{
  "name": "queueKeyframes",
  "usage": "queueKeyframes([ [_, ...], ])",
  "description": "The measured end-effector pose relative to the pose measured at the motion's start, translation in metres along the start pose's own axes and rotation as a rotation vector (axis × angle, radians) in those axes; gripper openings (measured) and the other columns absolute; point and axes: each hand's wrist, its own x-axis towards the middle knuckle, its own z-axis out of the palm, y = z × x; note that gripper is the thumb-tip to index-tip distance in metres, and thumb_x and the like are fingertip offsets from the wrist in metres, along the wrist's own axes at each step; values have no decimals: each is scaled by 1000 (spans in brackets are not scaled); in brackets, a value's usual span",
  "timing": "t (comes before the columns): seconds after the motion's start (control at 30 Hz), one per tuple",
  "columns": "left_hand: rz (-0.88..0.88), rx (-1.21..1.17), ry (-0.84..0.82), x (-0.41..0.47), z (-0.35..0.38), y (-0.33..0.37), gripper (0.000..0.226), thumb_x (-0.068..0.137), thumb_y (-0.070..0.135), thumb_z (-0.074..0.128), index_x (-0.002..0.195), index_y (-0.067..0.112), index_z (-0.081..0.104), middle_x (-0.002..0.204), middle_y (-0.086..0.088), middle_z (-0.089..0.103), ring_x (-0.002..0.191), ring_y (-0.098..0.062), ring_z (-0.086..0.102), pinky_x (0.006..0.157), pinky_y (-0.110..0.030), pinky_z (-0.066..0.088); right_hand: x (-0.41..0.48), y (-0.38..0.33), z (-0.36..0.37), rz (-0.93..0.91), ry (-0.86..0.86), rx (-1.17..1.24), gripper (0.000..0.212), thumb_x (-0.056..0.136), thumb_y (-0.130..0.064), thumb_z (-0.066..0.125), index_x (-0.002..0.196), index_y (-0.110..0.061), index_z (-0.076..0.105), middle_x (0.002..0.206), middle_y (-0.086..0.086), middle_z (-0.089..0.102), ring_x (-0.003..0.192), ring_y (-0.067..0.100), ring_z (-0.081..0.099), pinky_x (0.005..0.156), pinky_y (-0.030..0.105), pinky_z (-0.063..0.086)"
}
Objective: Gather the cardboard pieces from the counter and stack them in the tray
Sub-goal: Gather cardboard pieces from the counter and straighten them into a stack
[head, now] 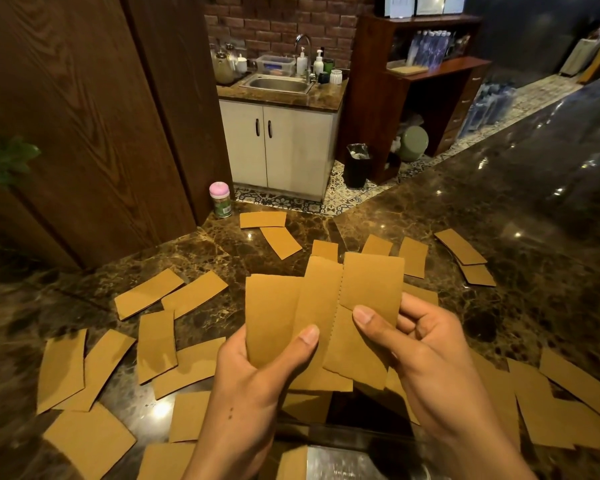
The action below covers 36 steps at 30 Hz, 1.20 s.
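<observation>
Both hands hold a fanned bunch of tan cardboard pieces point(321, 306) above the dark marble counter point(499, 209). My left hand point(257, 375) pinches the leftmost piece with the thumb on its front. My right hand point(416, 344) grips the right-hand pieces, thumb on top. Several more cardboard pieces lie scattered on the counter: a group at the left point(153, 344), some at the far middle point(278, 237), a pair at the far right point(463, 251) and more at the near right point(561, 403). A clear tray point(347, 445) shows dimly under my wrists at the bottom edge, one piece in it.
A small jar with a pink lid point(220, 199) stands at the counter's far left corner. Beyond the counter are a sink cabinet point(278, 143), a black bin point(356, 164) and wooden shelves point(423, 81). A wood-panelled wall point(84, 116) rises at the left.
</observation>
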Motion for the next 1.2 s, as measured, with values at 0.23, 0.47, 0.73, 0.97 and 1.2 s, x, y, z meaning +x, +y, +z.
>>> queueKeyframes([
  [0.23,-53,-46,26,-2,4,0,42,74,30,73,112,12,67,99,-16,77,91,-32,74,84,-49,58,2,-5,-3,-194,-80,-102,29,84,-5,71,111,-13,76,105,3,81,100,21,77,77,26,63],
  [0.47,-334,-303,-55,-7,0,10,84,57,59,84,123,11,64,118,-26,69,110,-41,66,104,-59,42,11,-18,-25,-668,-468,-729,67,66,26,72,111,-22,78,117,-12,77,111,21,65,88,35,56],
  [0.73,-217,-127,-154,-10,-8,9,47,62,3,77,108,9,66,96,-22,77,83,-36,75,62,-38,63,1,-64,-40,-435,-671,-997,39,82,-19,64,111,-41,78,128,-29,68,108,10,70,85,38,63],
  [0.97,-118,122,-280,-11,-12,9,51,60,18,87,107,27,68,101,-7,78,92,-27,75,73,-34,61,21,-82,-29,-201,-492,-680,15,90,-31,72,100,-21,78,113,-12,74,99,7,72,74,28,61],
  [1.2,1,35,-62,-9,-8,12,67,47,11,93,107,20,63,92,-9,78,83,-31,76,68,-40,62,24,-64,-5,-305,-185,-557,21,90,-21,72,111,-21,75,99,-2,78,89,13,74,75,28,61],
])
